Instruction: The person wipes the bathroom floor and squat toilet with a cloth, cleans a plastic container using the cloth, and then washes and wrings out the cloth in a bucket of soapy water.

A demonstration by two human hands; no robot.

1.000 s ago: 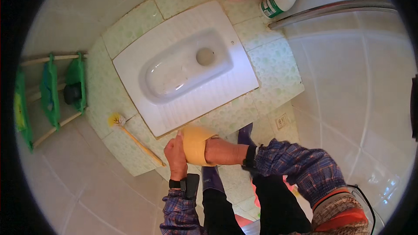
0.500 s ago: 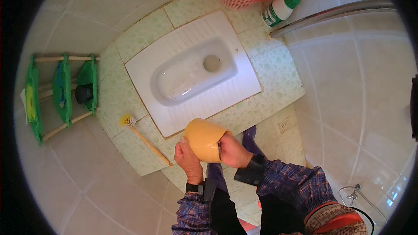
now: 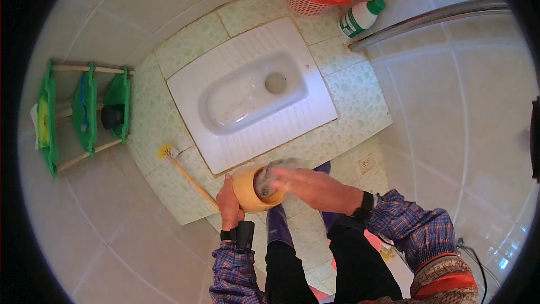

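Note:
My left hand [image 3: 229, 205] grips the base end of a yellow round tub [image 3: 243, 188], fingers wrapped about it. The tub is tilted, its mouth facing right, and grey, wet-looking matter [image 3: 262, 183] shows inside. At the mouth is my right hand [image 3: 315, 188], its fingers smeared by motion. A blurred grey patch [image 3: 284, 163] lies by those fingertips; I cannot make out what it is. Left of the tub, a long-handled brush [image 3: 188, 176] with yellow and white bristles lies on the tiles, its handle end partly hidden by my left hand.
A white squat toilet [image 3: 247, 146] is set in the raised tiled floor ahead. At the far right stand a red basket [image 3: 306, 5] and a white bottle with a green cap [image 3: 363, 17]. A green rack [image 3: 84, 118] stands by the left wall; a metal rail [image 3: 427, 19] runs along the right.
My right hand has come out of the tub's mouth and moved right, now blurred. The tub has turned, so its inside shows. My left hand has shifted slightly left with it.

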